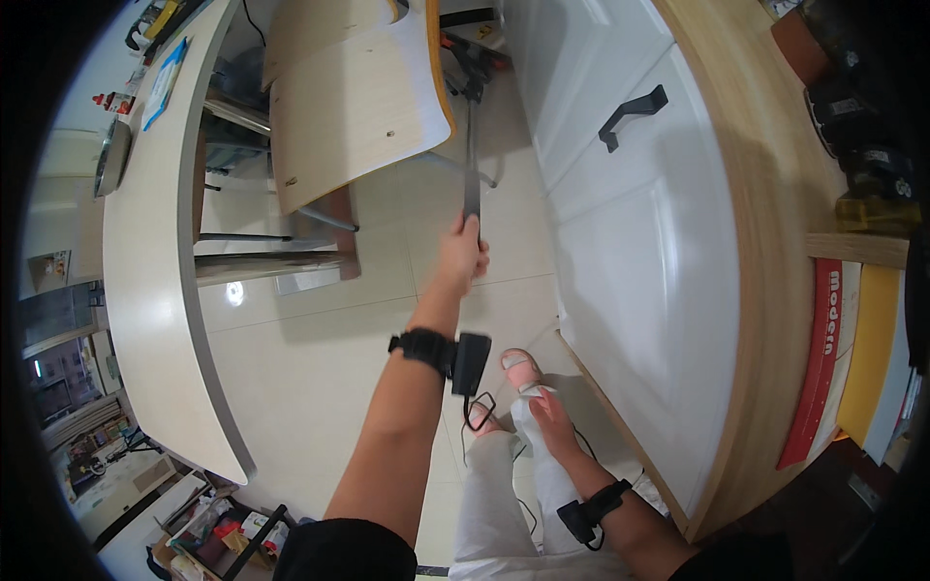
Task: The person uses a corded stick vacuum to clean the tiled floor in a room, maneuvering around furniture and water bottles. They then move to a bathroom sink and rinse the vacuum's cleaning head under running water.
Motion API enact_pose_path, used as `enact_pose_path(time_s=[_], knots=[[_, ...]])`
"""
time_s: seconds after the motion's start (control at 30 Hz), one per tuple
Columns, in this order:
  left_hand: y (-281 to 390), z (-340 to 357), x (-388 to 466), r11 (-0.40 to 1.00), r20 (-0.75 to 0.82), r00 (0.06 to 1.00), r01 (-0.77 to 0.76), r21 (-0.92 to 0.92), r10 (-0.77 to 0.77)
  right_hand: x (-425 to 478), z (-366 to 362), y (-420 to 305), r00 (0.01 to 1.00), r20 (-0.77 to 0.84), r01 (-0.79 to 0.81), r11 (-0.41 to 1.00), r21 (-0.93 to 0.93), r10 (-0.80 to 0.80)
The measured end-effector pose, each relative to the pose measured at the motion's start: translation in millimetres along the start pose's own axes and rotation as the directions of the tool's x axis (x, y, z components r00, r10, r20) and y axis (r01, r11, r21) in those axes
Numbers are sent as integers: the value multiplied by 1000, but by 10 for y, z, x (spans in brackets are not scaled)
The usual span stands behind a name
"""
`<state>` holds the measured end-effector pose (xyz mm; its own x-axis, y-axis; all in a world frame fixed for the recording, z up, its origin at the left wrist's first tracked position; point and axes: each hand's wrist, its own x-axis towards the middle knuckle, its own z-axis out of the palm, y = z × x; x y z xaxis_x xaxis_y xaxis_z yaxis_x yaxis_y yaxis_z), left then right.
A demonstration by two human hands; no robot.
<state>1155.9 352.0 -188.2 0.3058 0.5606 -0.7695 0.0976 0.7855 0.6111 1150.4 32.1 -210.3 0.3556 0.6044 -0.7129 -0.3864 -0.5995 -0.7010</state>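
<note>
My left hand (463,256) reaches forward and is closed around the grey handle of a long, thin tool (472,156). Black and red parts (476,65) sit at the tool's far end, low by the floor; its exact kind cannot be told. A bent plywood chair (356,109) stands just left of the tool. Near my thigh hangs my right hand (554,421), holding nothing, with the thumb a little apart from the fingers. Black strapped devices with cables are on my left forearm (471,363) and right forearm (581,519).
On the left runs a pale table (149,312) carrying a metal pan (112,158) and a blue-white packet (164,83). A white cabinet (639,254) with a black handle (632,115) closes off the right. Books (814,363) stand in a shelf. Cables trail around my feet.
</note>
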Motion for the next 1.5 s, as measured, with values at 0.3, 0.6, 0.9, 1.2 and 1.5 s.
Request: enact_pose_path(time_s=[0.3, 0.6, 0.9, 1.2, 1.5], knots=[[-821, -594, -904, 963, -115, 993, 64, 260, -34, -105, 342, -127, 991, 131, 5, 1000, -11, -4], [-1504, -717, -2085, 740, -113, 968, -93, 666, 224, 144, 504, -135, 979, 162, -119, 992, -44, 124], [-1049, -266, -1940, 896, 59, 986, 165, -413, -154, 890, 913, -1142, 975, 165, -176, 972, 154, 150], [-788, 281, -772, 852, 144, 989, 60, -520, 19, 2208, 558, -1845, 967, 203, 234, 843, -485, -152], [-1172, -122, -1580, 941, -34, 950, 301, -154, -309, 2113, 816, -1453, 947, 149, 31, 383, -923, 283]])
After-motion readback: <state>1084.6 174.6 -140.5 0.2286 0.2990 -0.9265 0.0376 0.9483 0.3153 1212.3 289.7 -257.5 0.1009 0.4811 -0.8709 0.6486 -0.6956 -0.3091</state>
